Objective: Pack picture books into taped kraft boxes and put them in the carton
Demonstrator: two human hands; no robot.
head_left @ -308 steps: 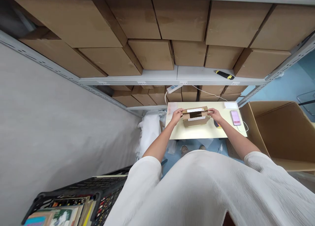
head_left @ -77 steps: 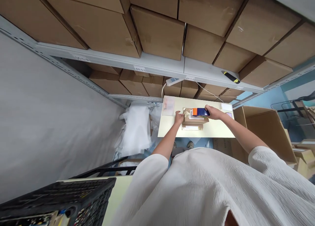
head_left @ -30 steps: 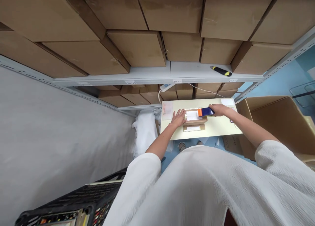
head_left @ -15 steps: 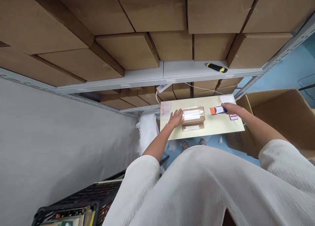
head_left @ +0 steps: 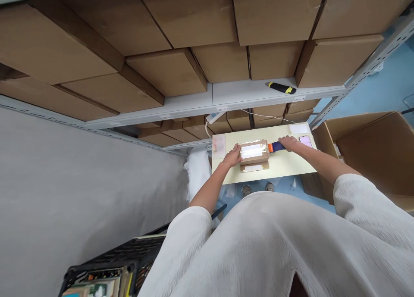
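Note:
A small cardboard box (head_left: 254, 159) with a white label and shiny clear tape lies on the cream tabletop (head_left: 291, 164). At its left end my left hand (head_left: 232, 156) grips it, the fingers bent over the edge. My right hand (head_left: 289, 142) is closed around a dark blue tape dispenser (head_left: 277, 146) with an orange front. That orange end is at the box's right end; whether tape is being laid there is too small to tell. Against the box's near side lies a flat cardboard piece (head_left: 255, 167) with a white strip.
A phone (head_left: 305, 141) and a white pad (head_left: 298, 128) lie at the table's right. Brown boxes fill the shelf, where a black-and-yellow utility knife (head_left: 281, 88) rests. A large open carton (head_left: 371, 154) stands right, a black crate (head_left: 106, 262) lower left, white wrapping (head_left: 198, 167) left.
My right hand has moved left, bringing the tape dispenser's orange end up to the box's right end. My left hand has changed from lying flatter to gripping the box's left end.

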